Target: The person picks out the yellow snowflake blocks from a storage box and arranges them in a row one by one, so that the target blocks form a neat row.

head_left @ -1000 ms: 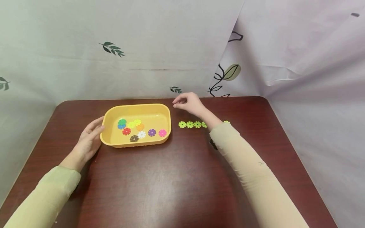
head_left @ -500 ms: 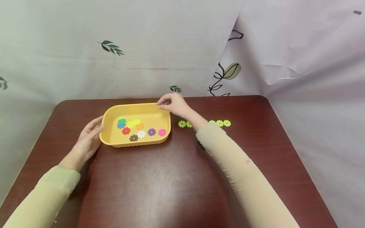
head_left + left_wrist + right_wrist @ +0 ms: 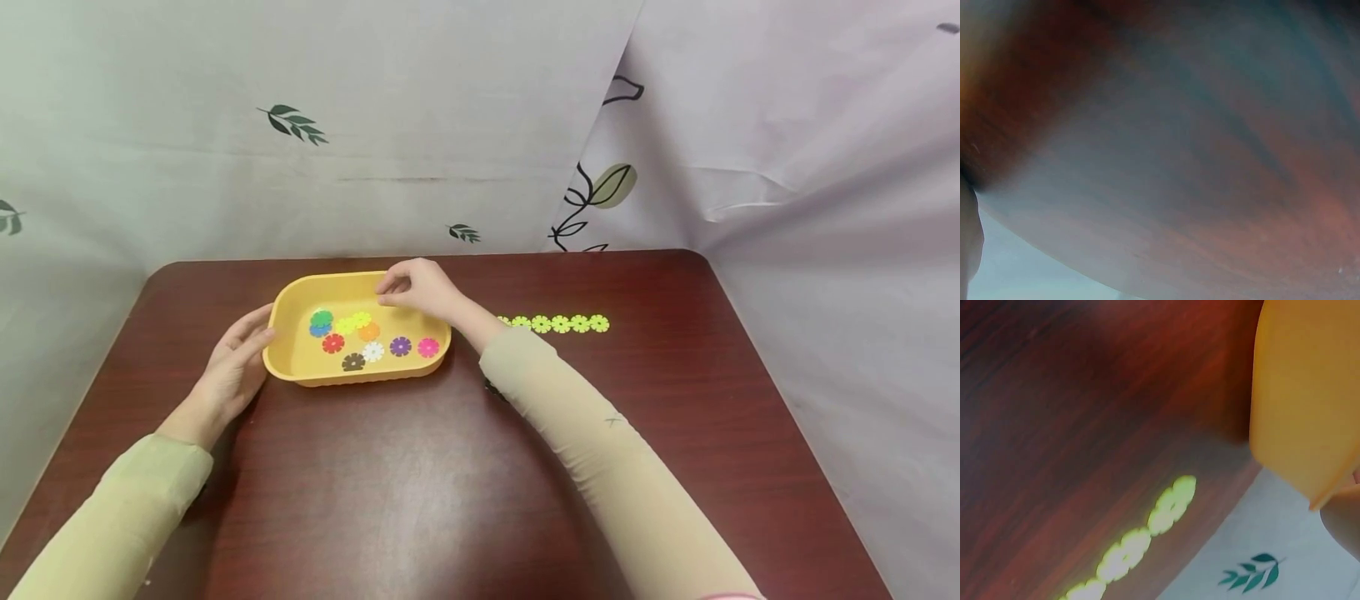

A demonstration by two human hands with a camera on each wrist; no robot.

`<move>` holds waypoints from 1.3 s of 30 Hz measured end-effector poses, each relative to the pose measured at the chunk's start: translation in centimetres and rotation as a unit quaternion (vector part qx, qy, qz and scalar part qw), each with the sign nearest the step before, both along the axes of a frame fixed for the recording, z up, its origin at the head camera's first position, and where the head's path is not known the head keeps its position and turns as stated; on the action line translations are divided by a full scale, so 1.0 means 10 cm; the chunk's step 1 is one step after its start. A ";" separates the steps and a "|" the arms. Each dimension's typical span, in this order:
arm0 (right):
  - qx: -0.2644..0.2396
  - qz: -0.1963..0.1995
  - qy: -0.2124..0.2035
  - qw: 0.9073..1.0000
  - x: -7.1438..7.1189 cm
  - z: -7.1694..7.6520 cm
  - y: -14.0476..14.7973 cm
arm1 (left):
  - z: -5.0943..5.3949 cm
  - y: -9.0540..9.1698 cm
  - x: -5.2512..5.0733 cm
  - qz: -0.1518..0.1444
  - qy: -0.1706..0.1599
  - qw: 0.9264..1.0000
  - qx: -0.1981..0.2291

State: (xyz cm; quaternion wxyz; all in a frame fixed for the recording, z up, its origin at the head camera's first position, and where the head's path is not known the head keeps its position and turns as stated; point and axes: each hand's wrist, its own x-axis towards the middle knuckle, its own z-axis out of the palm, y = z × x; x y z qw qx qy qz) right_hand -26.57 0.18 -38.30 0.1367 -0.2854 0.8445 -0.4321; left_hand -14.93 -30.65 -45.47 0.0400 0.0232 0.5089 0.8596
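A yellow plastic tray point(image 3: 300, 354) sits at the back left of the table. On its floor lie several flower-shaped discs: green point(image 3: 322, 318), blue, yellow, orange, red point(image 3: 333, 342), brown, white, purple point(image 3: 401, 346) and pink point(image 3: 428, 347). My left hand point(image 3: 236, 362) rests against the tray's left side, fingers fairly straight, thumb at the rim. Over the tray's right back part hovers my right hand point(image 3: 420, 287), thumb and fingers bent towards each other; no disc shows between them. Right of the tray runs a row of yellow-green discs point(image 3: 561, 323), its left end hidden by the right forearm.
The dark red-brown wooden table point(image 3: 420, 467) has rounded back corners. A pale cloth with leaf prints point(image 3: 300, 125) hangs behind it and along its sides. In the right wrist view the disc row point(image 3: 1124, 556) lies near the table's back edge.
My right hand has moved left, from beside the tray to above its inside. More of the right end of the disc row now shows. The left hand and tray have stayed put.
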 end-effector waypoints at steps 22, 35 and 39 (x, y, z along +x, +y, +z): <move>0.064 0.024 0.027 0.997 0.03 -0.29 -0.40 | -0.02 0.00 -0.01 0.003 -0.007 1.000 0.000; 0.147 0.064 0.072 0.985 0.08 -0.26 -0.43 | -0.02 -0.01 -0.01 0.003 -0.005 1.000 0.012; 0.162 0.065 0.082 0.981 0.08 -0.27 -0.44 | -0.01 -0.01 -0.01 0.002 -0.005 1.000 0.010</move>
